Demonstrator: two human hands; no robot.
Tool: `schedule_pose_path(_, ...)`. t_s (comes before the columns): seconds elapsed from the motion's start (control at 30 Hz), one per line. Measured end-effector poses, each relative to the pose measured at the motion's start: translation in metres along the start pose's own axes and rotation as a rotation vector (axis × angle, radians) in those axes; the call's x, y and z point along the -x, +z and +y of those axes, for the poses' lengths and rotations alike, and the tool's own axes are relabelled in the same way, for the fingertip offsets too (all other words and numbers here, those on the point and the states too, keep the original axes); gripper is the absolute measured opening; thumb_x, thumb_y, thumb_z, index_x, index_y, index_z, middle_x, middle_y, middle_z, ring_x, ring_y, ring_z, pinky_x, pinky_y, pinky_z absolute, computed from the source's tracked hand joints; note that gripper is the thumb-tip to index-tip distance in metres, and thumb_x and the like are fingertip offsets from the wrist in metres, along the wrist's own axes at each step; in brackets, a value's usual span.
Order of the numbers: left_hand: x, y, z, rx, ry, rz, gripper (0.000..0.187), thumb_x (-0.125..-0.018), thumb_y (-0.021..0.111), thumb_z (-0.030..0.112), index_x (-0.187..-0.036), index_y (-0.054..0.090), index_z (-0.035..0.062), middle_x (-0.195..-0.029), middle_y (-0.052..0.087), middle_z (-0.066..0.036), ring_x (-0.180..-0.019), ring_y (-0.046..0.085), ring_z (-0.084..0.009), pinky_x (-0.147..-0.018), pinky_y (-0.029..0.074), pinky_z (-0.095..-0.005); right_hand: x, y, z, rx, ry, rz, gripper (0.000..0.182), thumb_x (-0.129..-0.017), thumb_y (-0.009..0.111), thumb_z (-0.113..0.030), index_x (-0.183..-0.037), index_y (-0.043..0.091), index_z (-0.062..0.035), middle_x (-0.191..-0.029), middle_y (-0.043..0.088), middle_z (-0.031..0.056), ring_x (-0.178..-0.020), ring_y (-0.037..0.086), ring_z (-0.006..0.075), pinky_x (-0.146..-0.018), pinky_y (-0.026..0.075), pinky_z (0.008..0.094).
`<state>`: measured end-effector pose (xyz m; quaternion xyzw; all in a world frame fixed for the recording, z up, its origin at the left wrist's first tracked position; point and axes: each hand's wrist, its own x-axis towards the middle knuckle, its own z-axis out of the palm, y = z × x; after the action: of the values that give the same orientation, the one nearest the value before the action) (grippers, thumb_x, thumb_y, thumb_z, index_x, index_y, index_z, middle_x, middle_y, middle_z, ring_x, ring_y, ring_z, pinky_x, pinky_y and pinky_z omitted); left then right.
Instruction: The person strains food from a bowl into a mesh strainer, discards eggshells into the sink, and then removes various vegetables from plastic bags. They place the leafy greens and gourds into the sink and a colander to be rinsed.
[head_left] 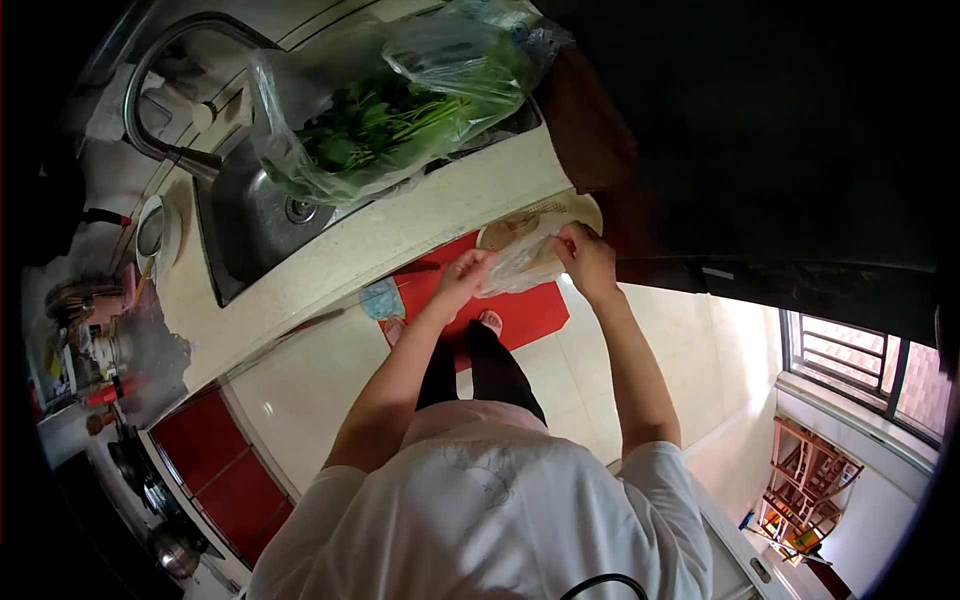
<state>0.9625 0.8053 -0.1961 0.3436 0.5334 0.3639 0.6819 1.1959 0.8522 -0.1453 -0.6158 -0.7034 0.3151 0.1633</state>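
Head camera looks steeply down over the person's white shirt at both arms stretched out to the edge of a pale counter. The left hand is closed on one side of a thin clear plastic bag, fingers pinching the film. The right hand grips the other side of the same bag, so the bag hangs stretched between the two hands just off the counter edge. Behind the bag, on the counter, sits a round shallow basket, touching or nearly touching the bag; what is inside the bag is too blurred to tell, perhaps nothing. Farther along the counter a larger clear bag of leafy greens lies partly over the steel sink, beside the curved tap. Below the hands, a red mat lies on the light floor tiles under the person's feet.
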Motion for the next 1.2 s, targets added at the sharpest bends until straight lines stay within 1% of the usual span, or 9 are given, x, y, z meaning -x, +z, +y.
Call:
schedule_pose_path(0.1, 0.002, 0.007, 0.011, -0.323, 0.093, -0.015, 0.030, -0.079, 0.066, 0.032, -0.096, 0.060, 0.0075, -0.085, 0.059, -0.001, -0.078, 0.055, -0.0125, -0.071, 0.045, -0.0253, 0.008, 0.001, -0.013, 0.066, -0.277, 0.229, 0.032, -0.074, 0.066, -0.017, -0.104, 0.056, -0.0154, -0.090, 0.058, 0.0079, -0.088, 0.056, 0.0281, -0.072, 0.049, 0.0394)
schedule_pose_path(0.3, 0.012, 0.044, 0.071, -1.216, 0.538, 0.257, 0.037, -0.066, 0.070, 0.032, -0.094, 0.061, 0.0106, -0.094, 0.060, -0.011, -0.090, 0.057, -0.0317, -0.078, 0.046, -0.0418, -0.009, 0.002, -0.017, 0.382, -0.369, 0.262, 0.013, -0.074, 0.063, -0.017, -0.086, 0.061, -0.0121, -0.098, 0.059, 0.0038, -0.103, 0.050, 0.0263, -0.082, 0.042, 0.0421)
schedule_pose_path(0.43, -0.019, 0.062, 0.049, -1.038, 0.536, 0.283, 0.023, -0.074, 0.062, 0.020, -0.094, 0.059, 0.0087, -0.091, 0.059, -0.016, -0.089, 0.055, -0.0343, -0.075, 0.045, -0.0432, -0.009, -0.012, -0.049, 0.300, -0.518, 0.242, 0.018, -0.071, 0.063, -0.016, -0.088, 0.060, -0.0125, -0.094, 0.062, 0.0035, -0.099, 0.051, 0.0253, -0.088, 0.036, 0.0427)
schedule_pose_path(0.57, -0.022, 0.079, 0.056, -0.978, 0.670, 0.412, 0.017, -0.078, 0.055, 0.012, -0.093, 0.054, 0.0060, -0.088, 0.058, -0.019, -0.084, 0.056, -0.0370, -0.068, 0.046, -0.0442, -0.012, -0.001, -0.036, 0.141, -0.372, 0.171, 0.013, -0.074, 0.059, -0.012, -0.087, 0.059, -0.0102, -0.090, 0.062, 0.0077, -0.098, 0.053, 0.0264, -0.088, 0.036, 0.0431)
schedule_pose_path(0.7, -0.025, 0.077, 0.062, -1.001, 0.607, 0.365, 0.016, -0.078, 0.054, 0.013, -0.092, 0.053, 0.0051, -0.082, 0.061, -0.018, -0.079, 0.059, -0.0361, -0.065, 0.046, -0.0455, -0.016, 0.016, -0.025, 0.048, -0.253, 0.251, 0.011, -0.078, 0.057, -0.016, -0.088, 0.057, -0.0094, -0.078, 0.062, 0.0139, -0.076, 0.060, 0.0330, -0.071, 0.045, 0.0445)
schedule_pose_path(0.9, -0.026, 0.076, 0.056, -0.883, 0.825, 0.415, 0.012, -0.077, 0.054, 0.012, -0.087, 0.055, 0.0056, -0.076, 0.061, -0.017, -0.073, 0.059, -0.0365, -0.063, 0.046, -0.0455, -0.024, 0.024, -0.013, 0.305, -0.175, 0.231, 0.011, -0.079, 0.056, -0.023, -0.085, 0.057, -0.0130, -0.074, 0.063, 0.0128, -0.071, 0.061, 0.0318, -0.064, 0.046, 0.0463)
schedule_pose_path(1.0, -0.028, 0.078, 0.050, -0.849, 0.689, 0.290, 0.010, -0.077, 0.054, 0.012, -0.084, 0.057, 0.0057, -0.074, 0.061, -0.015, -0.071, 0.059, -0.0363, -0.061, 0.046, -0.0438, -0.028, 0.023, -0.009, 0.363, -0.076, 0.252, 0.009, -0.079, 0.056, -0.023, -0.082, 0.057, -0.0138, -0.072, 0.062, 0.0126, -0.070, 0.062, 0.0319, -0.063, 0.047, 0.0456)
schedule_pose_path(1.1, -0.028, 0.084, 0.045, -0.888, 0.994, 0.211, 0.008, -0.077, 0.052, 0.010, -0.080, 0.057, 0.0046, -0.070, 0.060, -0.013, -0.066, 0.059, -0.0336, -0.059, 0.046, -0.0404, -0.042, 0.025, 0.006, 0.313, 0.047, 0.277, 0.010, -0.080, 0.055, -0.023, -0.079, 0.058, -0.0136, -0.070, 0.062, 0.0136, -0.071, 0.062, 0.0318, -0.060, 0.048, 0.0453)
schedule_pose_path(1.2, -0.017, 0.092, 0.043, -0.591, 0.565, 0.157, 0.008, -0.078, 0.050, 0.009, -0.077, 0.055, 0.0028, -0.070, 0.058, -0.012, -0.066, 0.059, -0.0303, -0.059, 0.046, -0.0363, -0.045, 0.018, 0.004, 0.361, 0.084, 0.367, 0.012, -0.082, 0.053, -0.024, -0.078, 0.058, -0.0134, -0.070, 0.062, 0.0140, -0.068, 0.062, 0.0315, -0.056, 0.048, 0.0451)
